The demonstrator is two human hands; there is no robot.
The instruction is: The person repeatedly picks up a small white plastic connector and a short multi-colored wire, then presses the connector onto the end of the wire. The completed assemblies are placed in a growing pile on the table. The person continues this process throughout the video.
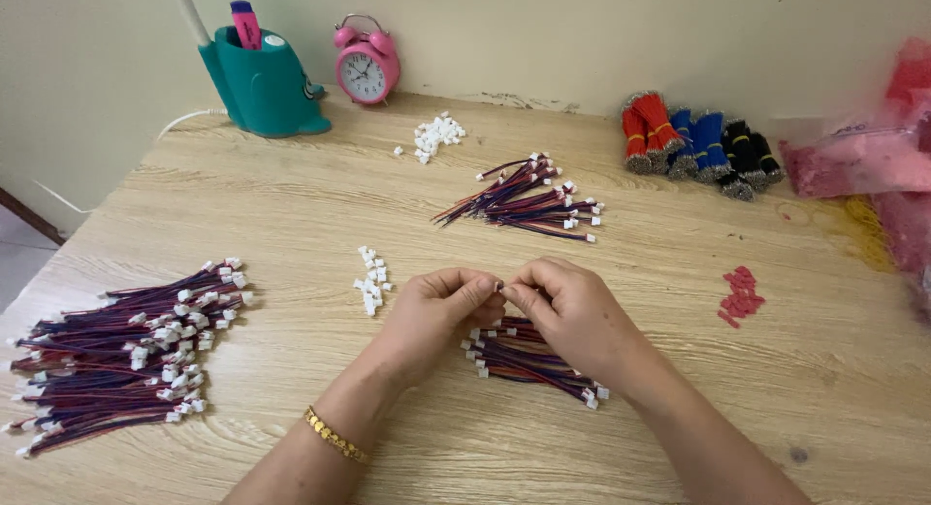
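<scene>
My left hand (438, 316) and my right hand (572, 311) meet fingertip to fingertip above the table, pinching a small white connector (500, 286) between them. Right under the hands lies a short bundle of red, blue and black wires with white plugs (529, 363). A gold bracelet (335, 435) sits on my left wrist. A small heap of loose white connectors (372, 281) lies just left of my left hand.
A large pile of plugged wires (121, 355) lies at the left, another pile (529, 204) at centre back. More white connectors (436, 136), a pink alarm clock (367, 64), a teal pen holder (260, 83), red, blue and black wire bundles (698, 146), pink bags (873, 165) and red bits (741, 296) surround.
</scene>
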